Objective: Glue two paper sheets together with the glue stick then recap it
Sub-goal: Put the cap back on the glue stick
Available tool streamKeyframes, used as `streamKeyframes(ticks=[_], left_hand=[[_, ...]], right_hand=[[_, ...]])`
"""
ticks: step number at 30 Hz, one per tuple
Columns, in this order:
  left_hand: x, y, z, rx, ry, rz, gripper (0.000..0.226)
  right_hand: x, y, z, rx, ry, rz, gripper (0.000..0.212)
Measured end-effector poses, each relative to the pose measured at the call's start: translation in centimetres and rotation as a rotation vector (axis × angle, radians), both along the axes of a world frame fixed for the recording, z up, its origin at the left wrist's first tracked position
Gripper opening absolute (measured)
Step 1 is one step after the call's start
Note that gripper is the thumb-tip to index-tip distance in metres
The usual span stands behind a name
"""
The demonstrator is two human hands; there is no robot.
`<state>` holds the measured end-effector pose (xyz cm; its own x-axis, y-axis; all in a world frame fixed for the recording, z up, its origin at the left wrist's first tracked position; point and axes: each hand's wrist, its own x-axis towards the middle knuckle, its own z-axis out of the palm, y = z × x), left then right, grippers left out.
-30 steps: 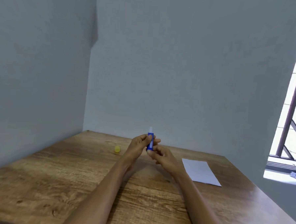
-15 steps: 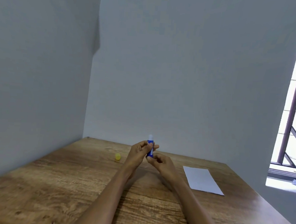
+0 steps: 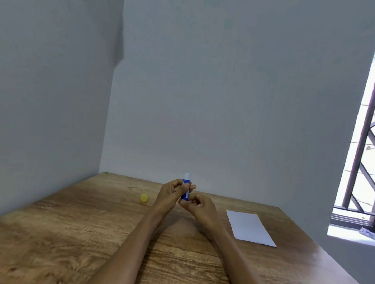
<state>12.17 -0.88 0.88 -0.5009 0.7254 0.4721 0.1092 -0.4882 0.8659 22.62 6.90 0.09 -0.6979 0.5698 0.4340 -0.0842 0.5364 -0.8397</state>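
Holding the glue stick (image 3: pixel 185 190) upright right now, both hands on it, out over the middle of the bench (image 3: pixel 68 233) near the far edge. My left hand (image 3: pixel 171 195) has its fingers (image 3: pixel 185 186) curled around the upper part of the blue tube, thumb side toward me, so that's a proper clenched grasp on the stick. My right hand (image 3: pixel 198 207) sits a bit lower and just to the right, pinching the bottom end of the tube with its fingertips; the hand is cupped, knuckles facing up. Can't tell from this angle exactly how many fingers are actually on the base, they're bunched together.

Both forearms come in from the bottom of the head view and angle toward each other, meeting at the stick. Wrists look raised off the wood, with a shadow under them.

White tip of the glue is poking out of the top, uncapped. Yellow cap (image 3: pixel 144 197) is sitting by itself on the bench, off to the left of my left hand, not touching anything. White paper sheet (image 3: pixel 249 228) lies flat to the right of my right arm, well apart from the stick. Only one sheet outline shows, so whether two are stacked I can't say.
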Motion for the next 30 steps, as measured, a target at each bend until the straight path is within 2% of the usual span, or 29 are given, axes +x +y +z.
streamKeyframes(ticks=[3, 5, 8, 12, 15, 17, 20, 23, 27, 30], left_hand=[[-0.1, 0.2, -0.1, -0.003, 0.008, 0.006, 0.021], [-0.3, 0.1, -0.1, -0.011, 0.001, 0.013, 0.02], [-0.5, 0.0, -0.2, -0.011, -0.014, 0.021, 0.016], [0.0, 0.1, -0.1, 0.006, 0.011, -0.006, 0.019], [0.6, 0.3, 0.0, 0.001, 0.043, 0.012, 0.018], [0.5, 0.3, 0.0, 0.008, 0.04, 0.027, 0.018], [-0.1, 0.0, 0.0, 0.003, 0.04, 0.042, 0.016], [-0.2, 0.0, -0.1, -0.018, 0.061, 0.047, 0.019], [-0.1, 0.0, 0.0, -0.014, 0.053, 0.044, 0.021], [-0.1, 0.0, -0.1, -0.034, 0.078, 0.042, 0.021]], right_hand=[[-0.2, -0.2, -0.2, 0.017, -0.037, -0.055, 0.018], [-0.3, -0.3, -0.2, 0.018, -0.083, 0.023, 0.01], [-0.2, -0.5, 0.1, -0.004, -0.112, 0.116, 0.015], [-0.1, -0.1, 0.1, 0.028, -0.063, -0.059, 0.017], [-0.1, -0.2, -0.2, 0.038, -0.029, -0.16, 0.033], [-0.2, -0.1, -0.3, 0.015, 0.0, -0.106, 0.028], [0.3, -0.3, 0.1, -0.001, -0.023, 0.088, 0.007], [0.9, -0.4, 0.4, -0.012, -0.065, 0.146, 0.025], [0.9, 0.0, 0.8, -0.038, -0.033, 0.105, 0.017], [0.7, -0.2, 0.4, -0.064, -0.094, 0.091, 0.014]])
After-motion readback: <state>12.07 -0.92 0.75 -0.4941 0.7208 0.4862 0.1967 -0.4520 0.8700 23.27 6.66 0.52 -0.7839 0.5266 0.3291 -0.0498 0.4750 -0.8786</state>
